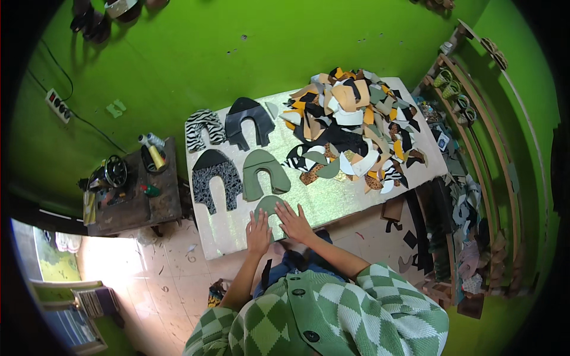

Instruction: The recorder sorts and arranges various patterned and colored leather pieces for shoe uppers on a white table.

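One green piece (266, 204), worktop (222, 232) near edge; left hand (259, 235), right hand (294, 223) flat, seemingly gripping nothing; I judge pulling could drop it.

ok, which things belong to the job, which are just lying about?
Seemingly the job: green piece under left hand and right hand; green arch; black arch; zebra arch; speckled arch; table.

Likely lying about: scrap pile; sewing machine; power strip; shoes.

Walls (267, 53): green | floor (184, 291): pale tiles | side table (168, 199): dark | daylight (116, 256): lower left
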`<state>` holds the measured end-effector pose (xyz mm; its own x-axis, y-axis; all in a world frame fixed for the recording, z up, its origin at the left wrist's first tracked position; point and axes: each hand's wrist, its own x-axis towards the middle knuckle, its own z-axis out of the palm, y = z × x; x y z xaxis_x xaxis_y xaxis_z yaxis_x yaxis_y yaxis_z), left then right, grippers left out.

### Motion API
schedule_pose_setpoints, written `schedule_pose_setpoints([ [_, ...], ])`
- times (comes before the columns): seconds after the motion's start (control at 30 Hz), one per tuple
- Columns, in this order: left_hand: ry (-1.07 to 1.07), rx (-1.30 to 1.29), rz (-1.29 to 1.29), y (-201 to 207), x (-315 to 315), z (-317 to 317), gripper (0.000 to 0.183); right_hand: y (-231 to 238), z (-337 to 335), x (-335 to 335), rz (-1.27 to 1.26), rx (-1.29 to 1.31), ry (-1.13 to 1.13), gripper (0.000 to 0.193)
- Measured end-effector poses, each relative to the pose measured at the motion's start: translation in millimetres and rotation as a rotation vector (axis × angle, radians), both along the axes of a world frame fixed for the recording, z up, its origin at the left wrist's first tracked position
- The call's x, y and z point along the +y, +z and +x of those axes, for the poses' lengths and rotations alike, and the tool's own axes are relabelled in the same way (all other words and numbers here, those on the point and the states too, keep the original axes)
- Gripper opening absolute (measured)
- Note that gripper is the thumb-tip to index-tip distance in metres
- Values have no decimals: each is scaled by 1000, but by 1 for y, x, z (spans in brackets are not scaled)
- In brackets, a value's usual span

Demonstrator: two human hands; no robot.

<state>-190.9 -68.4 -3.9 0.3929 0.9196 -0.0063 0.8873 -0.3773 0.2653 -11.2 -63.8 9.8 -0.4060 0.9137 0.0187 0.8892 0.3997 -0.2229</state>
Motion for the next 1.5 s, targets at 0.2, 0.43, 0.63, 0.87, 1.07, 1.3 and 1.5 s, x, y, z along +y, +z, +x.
schedule_pose_setpoints([
  [0.2, 132, -162, -49, 11, 0, 20, 50, 6, 35, 7, 27, 443, -195, 50],
  [0.43, 204, -378, 81, 41, 15, 88, 41, 16, 157, 23, 334, 461, -672, 44],
  [0.63, 122, -455, 49, 35, 47, 170, 40, 35, 256, 49, 403, 408, -834, 47],
  [0.87, 7, -464, 97, 42, 92, 281, 40, 34, 350, 92, 318, 430, -804, 59],
  [1.07, -19, -496, 33, 51, 119, 351, 44, 41, 390, 140, 74, 435, -706, 78],
  [1.3, -1, -475, -1, 52, 145, 370, 49, 37, 423, 213, 125, 423, -582, 68],
  [1.5, 63, -424, 32, 50, 161, 359, 50, 46, 450, 280, 160, 175, -530, 13],
])
